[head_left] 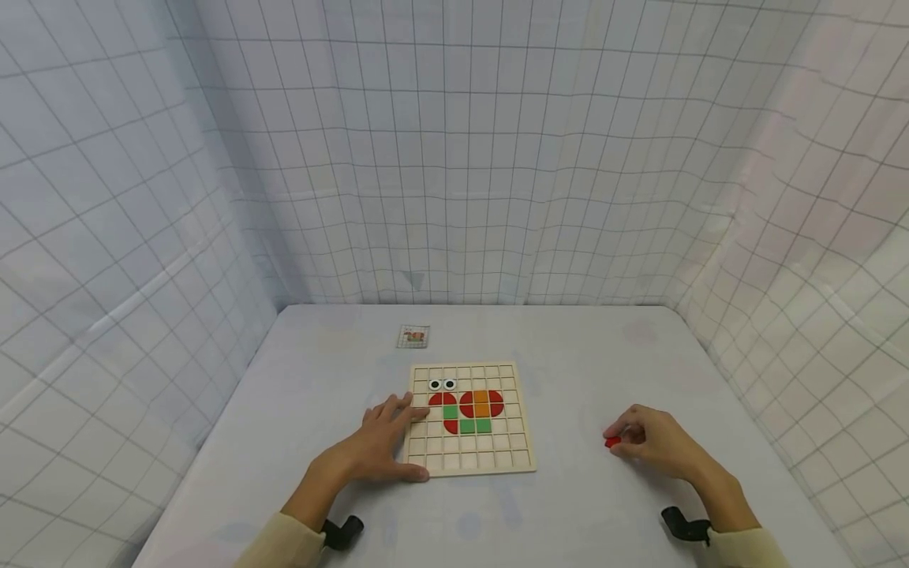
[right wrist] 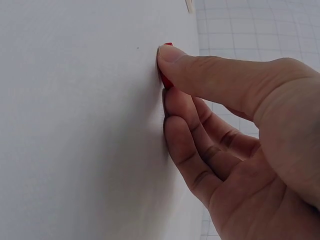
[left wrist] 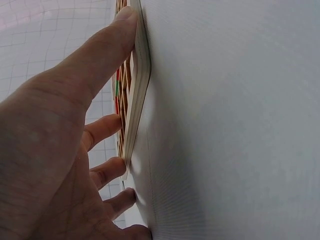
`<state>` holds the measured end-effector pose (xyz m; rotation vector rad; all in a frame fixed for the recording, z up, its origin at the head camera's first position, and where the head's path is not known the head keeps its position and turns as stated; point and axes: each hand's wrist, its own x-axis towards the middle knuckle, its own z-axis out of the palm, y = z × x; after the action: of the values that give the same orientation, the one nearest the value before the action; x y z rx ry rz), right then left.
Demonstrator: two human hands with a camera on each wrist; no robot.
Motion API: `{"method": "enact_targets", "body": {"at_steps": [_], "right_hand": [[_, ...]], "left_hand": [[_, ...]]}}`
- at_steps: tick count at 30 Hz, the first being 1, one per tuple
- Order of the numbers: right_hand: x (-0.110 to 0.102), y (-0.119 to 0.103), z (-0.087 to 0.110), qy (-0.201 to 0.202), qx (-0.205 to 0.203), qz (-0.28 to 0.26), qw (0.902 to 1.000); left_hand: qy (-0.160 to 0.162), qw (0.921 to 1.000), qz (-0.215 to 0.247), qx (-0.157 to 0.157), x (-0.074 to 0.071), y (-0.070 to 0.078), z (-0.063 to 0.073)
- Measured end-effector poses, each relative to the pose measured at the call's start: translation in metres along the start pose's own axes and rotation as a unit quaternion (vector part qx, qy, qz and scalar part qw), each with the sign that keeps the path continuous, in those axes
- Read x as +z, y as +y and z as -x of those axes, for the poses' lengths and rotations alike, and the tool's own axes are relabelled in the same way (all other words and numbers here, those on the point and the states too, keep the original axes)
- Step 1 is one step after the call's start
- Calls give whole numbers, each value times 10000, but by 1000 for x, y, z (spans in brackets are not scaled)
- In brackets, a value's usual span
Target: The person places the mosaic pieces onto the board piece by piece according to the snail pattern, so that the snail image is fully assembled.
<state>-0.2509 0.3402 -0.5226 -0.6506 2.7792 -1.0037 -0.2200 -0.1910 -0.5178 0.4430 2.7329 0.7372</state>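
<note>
A square wooden grid board (head_left: 497, 457) lies on the table, with red, green and orange flat pieces and two round eye pieces (head_left: 450, 384) set in its cells. Spread along the board's left side, my left hand (head_left: 379, 446) rests with its thumb on the near left corner and fingertips on the left edge. The left wrist view shows the thumb (left wrist: 107, 50) lying over the board's rim (left wrist: 142, 65). Well to the right of the board, my right hand (head_left: 656, 442) pinches a small red piece (right wrist: 166, 80) between thumb and fingers, close over the table. The fingers partly hide its shape.
Behind the board, toward the back of the table, lies a small card (head_left: 413, 337) printed with a coloured figure on a grid. White grid-patterned curtains (head_left: 469, 158) enclose the table (head_left: 568, 339) at the back and both sides.
</note>
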Motion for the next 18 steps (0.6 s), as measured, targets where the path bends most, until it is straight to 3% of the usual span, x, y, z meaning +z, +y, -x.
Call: {"method": "enact_targets", "body": {"at_steps": [18], "right_hand": [[5, -1, -4, -13, 34, 7, 10000]], "left_hand": [[-1, 10000, -5, -29, -1, 0, 0]]}}
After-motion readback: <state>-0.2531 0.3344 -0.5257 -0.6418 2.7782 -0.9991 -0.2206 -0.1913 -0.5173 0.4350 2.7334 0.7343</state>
